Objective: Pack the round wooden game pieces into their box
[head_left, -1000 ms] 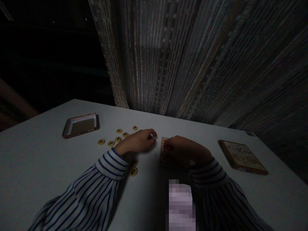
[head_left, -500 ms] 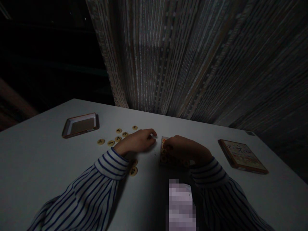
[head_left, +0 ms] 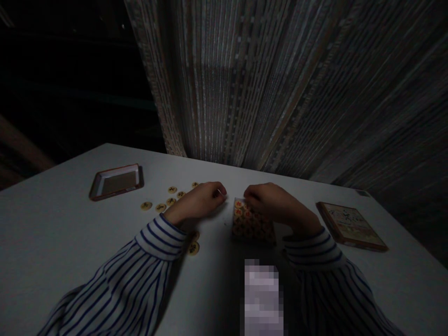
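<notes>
My left hand point(head_left: 198, 201) hovers over the table left of a small box point(head_left: 253, 240). Its fingers are loosely bent, with a small gap between thumb and forefinger and nothing seen in it. The box holds rows of round xiangqi pieces point(head_left: 248, 213), some with red characters. At the box's far right edge is my right hand point(head_left: 275, 203), its fingers curled inward; whether anything is in them is hidden. Several loose xiangqi pieces point(head_left: 160, 208) with dark characters lie around my left wrist. A pair point(head_left: 193, 248) of them sits nearer me, partly behind the cuff.
An upturned box lid or shallow tray point(head_left: 138, 176) rests at the left on the white table point(head_left: 70, 228). A flat box with a printed cover point(head_left: 353, 224) lies at the right. Beyond the table's far edge hangs a striped curtain point(head_left: 224, 93). A pixelated object point(head_left: 262, 298) is in front of me.
My right hand has lifted and shifted right, uncovering the pieces in the box. My left hand has risen slightly, and its thumb and forefinger have drawn closer together.
</notes>
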A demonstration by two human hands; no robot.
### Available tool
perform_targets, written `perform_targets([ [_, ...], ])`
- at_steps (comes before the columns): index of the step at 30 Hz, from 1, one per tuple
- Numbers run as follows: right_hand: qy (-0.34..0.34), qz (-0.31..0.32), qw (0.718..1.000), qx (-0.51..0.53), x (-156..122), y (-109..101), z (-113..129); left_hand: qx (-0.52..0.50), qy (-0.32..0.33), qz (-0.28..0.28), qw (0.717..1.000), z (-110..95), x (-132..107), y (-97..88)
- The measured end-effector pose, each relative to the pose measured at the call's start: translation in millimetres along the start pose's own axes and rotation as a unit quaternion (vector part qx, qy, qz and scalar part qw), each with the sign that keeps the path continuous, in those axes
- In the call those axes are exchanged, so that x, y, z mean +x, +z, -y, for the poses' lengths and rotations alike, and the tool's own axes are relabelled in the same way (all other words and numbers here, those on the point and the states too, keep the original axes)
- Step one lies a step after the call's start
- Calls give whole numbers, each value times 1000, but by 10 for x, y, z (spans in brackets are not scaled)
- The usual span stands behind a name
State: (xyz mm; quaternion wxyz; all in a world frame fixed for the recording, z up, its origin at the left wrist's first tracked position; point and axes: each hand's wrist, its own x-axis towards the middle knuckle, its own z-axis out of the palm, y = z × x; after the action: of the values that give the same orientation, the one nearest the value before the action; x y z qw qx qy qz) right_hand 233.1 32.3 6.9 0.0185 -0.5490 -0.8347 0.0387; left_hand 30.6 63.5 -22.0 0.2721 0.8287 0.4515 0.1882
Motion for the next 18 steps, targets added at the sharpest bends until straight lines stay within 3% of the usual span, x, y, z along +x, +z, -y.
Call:
perform_targets([
  [8,10,-96,995,7,-52,-94,143,-79,20,-79,994,30,17,-127],
  [18,-16,-145,989,33,-62,-94,229,-148,-45,-130,979,-216,-151,-456],
])
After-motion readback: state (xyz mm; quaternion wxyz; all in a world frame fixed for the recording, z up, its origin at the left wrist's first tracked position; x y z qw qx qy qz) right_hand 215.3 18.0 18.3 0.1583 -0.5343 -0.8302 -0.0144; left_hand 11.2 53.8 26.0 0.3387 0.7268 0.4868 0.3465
